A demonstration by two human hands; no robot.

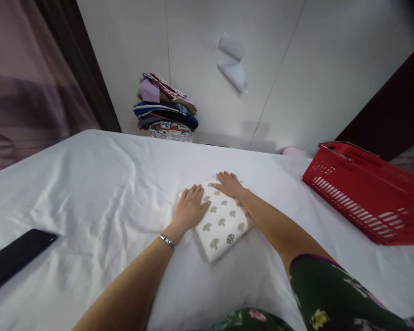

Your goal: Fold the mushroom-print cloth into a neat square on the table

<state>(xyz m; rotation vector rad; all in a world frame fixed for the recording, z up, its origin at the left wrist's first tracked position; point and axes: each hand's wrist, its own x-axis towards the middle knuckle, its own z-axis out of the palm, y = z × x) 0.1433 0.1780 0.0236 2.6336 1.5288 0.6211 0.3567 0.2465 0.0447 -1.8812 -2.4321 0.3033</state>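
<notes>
Both hands lie flat on a folded cloth [222, 225]. The cloth is white with little grey mushrooms on it, and one mushroom is green. It sits in the middle of a white sheet [89, 184], close in front of the person. The left hand [190, 207] rests on the left edge of the cloth, palm down, with the fingers spread a little and the thumb on the print. The right hand [230, 184] rests on the far corner, palm down too, with its fingers spread and pointing left. Neither hand is pinching or gripping anything. A thin silver band [167, 240] is on the left wrist. The right arm comes out of a dark green sleeve [331, 294] with flowers on it. To the right, well apart from the cloth, a red basket [365, 197] sits on the sheet, tipped a bit. At the far left edge lies a flat black thing [14, 257]; it may be a phone, but it is too dark to tell. Behind the sheet, a pile [165, 108] of folded clothes in many colours stands on the pale floor. Two white rags [232, 64] lie farther off on that floor. A purple curtain [27, 92] hangs at the left.
</notes>
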